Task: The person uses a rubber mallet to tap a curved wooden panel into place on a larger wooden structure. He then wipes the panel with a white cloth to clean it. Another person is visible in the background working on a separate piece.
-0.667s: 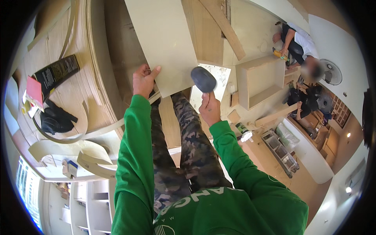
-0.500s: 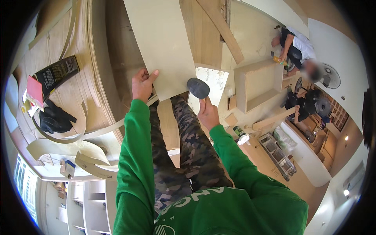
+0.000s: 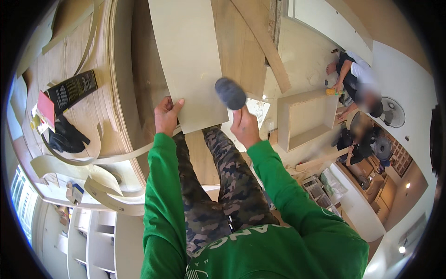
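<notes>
Around the work, things crowd close: on the left a wooden cabinet (image 3: 118, 79) carries a dark carton (image 3: 72, 92), a black cloth (image 3: 68, 136) and a curling strip (image 3: 99, 139); on the right lie a narrow plank (image 3: 264, 44) and an open box frame (image 3: 309, 118), with a crouching co-worker (image 3: 355, 74) beyond. Camouflage-clad legs (image 3: 239, 172) reach just below the near end of the pale panel (image 3: 190, 60), which lies in front of the person, between cabinet and plank. Its long axis runs away from the body, the far end leaning slightly left. The left hand (image 3: 168, 116) pinches its left edge, thumb over the face. The right hand (image 3: 245, 128) is wrapped around the handle of a black mallet (image 3: 230, 93), whose blurred head points up and left, hiding part of the panel's right edge; whether they touch, I cannot tell.
</notes>
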The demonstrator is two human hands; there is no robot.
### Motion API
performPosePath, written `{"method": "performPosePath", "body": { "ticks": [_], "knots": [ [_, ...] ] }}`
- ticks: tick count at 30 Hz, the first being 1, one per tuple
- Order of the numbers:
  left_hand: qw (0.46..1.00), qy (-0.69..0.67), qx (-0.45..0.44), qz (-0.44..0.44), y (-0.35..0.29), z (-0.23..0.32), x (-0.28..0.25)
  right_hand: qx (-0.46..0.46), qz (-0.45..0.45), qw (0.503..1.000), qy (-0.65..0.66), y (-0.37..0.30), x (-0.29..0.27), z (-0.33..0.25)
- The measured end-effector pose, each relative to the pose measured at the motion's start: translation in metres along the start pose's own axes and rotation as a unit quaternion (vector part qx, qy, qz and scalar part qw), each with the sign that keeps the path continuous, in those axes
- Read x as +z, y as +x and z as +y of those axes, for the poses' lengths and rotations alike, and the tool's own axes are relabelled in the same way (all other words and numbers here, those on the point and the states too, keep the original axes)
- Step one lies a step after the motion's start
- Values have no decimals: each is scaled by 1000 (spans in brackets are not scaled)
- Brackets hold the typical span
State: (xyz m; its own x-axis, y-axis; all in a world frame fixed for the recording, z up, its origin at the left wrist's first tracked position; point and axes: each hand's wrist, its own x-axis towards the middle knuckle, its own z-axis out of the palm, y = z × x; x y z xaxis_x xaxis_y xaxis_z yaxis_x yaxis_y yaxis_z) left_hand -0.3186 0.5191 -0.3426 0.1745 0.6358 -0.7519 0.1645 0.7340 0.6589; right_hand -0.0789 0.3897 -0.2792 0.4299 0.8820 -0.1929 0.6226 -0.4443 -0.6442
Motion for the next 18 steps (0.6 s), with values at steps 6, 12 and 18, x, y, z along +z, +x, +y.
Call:
{"method": "performPosePath", "body": {
  "ticks": [6,12,18],
  "knots": [
    [999,-34,15,3,1,-2,1,14,-77,996,-42,82,4,-11],
    [999,-51,1,-18,2,0,0,0,-15,998,-56,150,13,-30],
    [995,-96,-10,1,-3,-9,8,-34,-23,998,-56,190,9,-68]
  ]
}}
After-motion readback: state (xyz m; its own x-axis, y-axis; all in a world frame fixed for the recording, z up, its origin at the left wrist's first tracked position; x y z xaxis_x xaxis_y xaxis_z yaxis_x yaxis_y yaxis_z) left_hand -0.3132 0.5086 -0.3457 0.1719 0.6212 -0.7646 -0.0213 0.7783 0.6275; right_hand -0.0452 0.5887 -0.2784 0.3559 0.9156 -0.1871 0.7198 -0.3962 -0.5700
